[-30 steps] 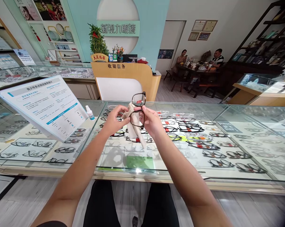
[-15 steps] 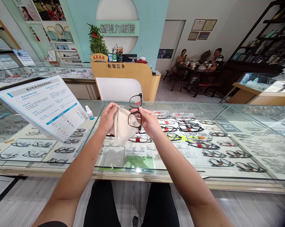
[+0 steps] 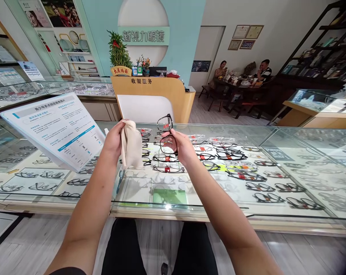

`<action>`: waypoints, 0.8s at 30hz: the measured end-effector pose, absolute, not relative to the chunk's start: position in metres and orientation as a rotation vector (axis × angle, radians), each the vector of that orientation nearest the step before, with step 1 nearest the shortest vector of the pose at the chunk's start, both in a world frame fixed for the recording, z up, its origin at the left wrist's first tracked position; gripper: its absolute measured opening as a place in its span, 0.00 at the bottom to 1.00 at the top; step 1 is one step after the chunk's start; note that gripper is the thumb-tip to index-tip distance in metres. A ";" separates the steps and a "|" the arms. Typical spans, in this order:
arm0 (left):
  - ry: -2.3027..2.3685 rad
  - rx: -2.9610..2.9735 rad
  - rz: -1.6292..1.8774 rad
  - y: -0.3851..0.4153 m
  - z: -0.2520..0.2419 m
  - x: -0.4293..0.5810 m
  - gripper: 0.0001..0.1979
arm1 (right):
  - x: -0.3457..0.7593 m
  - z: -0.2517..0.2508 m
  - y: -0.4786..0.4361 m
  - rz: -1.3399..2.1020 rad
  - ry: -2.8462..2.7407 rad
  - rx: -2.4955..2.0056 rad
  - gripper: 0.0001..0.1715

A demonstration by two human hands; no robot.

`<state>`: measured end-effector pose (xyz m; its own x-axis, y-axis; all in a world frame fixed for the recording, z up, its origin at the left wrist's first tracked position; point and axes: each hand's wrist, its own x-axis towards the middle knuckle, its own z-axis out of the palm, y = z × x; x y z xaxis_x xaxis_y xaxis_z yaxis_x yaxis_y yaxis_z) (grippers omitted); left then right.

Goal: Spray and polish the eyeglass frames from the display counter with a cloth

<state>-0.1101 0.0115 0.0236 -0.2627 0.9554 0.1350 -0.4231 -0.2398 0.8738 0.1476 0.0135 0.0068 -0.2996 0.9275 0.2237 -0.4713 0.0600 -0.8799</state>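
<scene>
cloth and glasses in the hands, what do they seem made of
Cloth: likely soft fabric, matte, judging by its loose folds; fibre unclear. Glasses: probably plastic, dark and smooth-looking around the lenses, which seem clear glass or plastic; background shows through.

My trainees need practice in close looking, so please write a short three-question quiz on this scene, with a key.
1. True or false: the beige cloth in the left hand is pressed against the glasses.

2. In the right hand, the glasses are held with their lenses:
a) side by side, level
b) one above the other
c) hidden behind the cloth

3. Fill in the colour: the solid-coloured rectangle near the front edge of the glass case is ____.

Key:
1. False; they are apart.
2. b
3. green
</scene>
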 end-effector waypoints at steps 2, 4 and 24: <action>0.873 0.873 1.699 0.010 0.024 -0.111 0.10 | 0.150 0.008 0.015 1.513 -1.150 -0.562 0.26; 0.869 0.862 1.695 0.007 0.025 -0.110 0.12 | 0.152 0.008 0.016 1.507 -1.131 -0.567 0.27; 1.106 0.736 1.567 -0.067 0.025 -0.156 0.10 | 0.165 0.006 0.037 1.488 -1.033 -0.596 0.31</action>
